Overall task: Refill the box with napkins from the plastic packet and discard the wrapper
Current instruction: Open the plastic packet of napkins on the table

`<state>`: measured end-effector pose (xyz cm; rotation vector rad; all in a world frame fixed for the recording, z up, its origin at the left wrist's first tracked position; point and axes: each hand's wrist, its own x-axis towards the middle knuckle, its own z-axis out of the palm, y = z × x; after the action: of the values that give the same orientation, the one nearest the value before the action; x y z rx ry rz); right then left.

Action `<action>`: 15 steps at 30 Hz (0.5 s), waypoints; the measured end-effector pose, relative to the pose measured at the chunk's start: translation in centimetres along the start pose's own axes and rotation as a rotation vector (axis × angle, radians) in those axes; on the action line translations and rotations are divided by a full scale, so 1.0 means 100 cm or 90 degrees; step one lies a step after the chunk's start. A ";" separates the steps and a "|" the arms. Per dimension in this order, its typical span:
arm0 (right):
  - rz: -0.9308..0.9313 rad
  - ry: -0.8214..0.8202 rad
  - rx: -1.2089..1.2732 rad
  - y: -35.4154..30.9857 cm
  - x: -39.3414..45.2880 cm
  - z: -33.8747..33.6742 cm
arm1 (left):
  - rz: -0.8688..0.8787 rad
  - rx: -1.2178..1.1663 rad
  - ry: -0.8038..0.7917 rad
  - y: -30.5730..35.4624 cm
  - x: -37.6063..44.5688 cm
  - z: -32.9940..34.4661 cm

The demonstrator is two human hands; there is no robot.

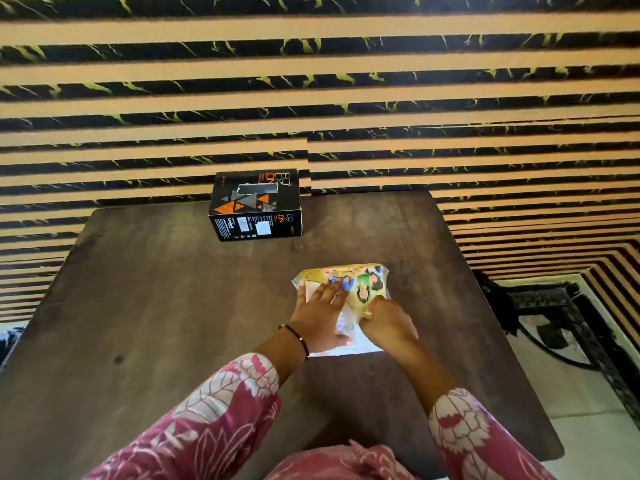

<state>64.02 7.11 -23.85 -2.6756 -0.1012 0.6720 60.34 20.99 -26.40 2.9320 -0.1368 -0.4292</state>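
Plastic packet (360, 282), colourful print, crinkled.

head camera, looking forward-down over table (156, 306), near; edges perhaps distorted.

You have a black cardboard box (255, 204) with orange and grey triangles at the far edge of the dark brown wooden table (145, 306). Nearer on that table, the clear plastic packet (360, 289) carries yellow, green and blue cartoon print. Your sleeves (214, 414) are pink with white leaves.
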 end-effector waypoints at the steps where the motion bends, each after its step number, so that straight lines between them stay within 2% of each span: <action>1: 0.018 -0.006 -0.001 -0.003 0.002 -0.001 | -0.014 -0.015 0.009 0.002 -0.001 0.003; 4: 0.058 -0.023 0.027 -0.009 0.010 -0.003 | -0.050 -0.056 0.031 0.007 -0.007 0.012; 9: 0.089 -0.032 0.204 -0.013 0.009 0.001 | -0.093 -0.072 0.032 0.014 -0.014 0.018; 15: 0.021 -0.004 0.301 -0.002 0.007 0.002 | -0.120 -0.093 0.045 0.018 -0.019 0.023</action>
<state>64.50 7.44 -24.28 -2.2246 0.0905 0.6227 57.76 19.12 -27.75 2.8210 0.1743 -0.3460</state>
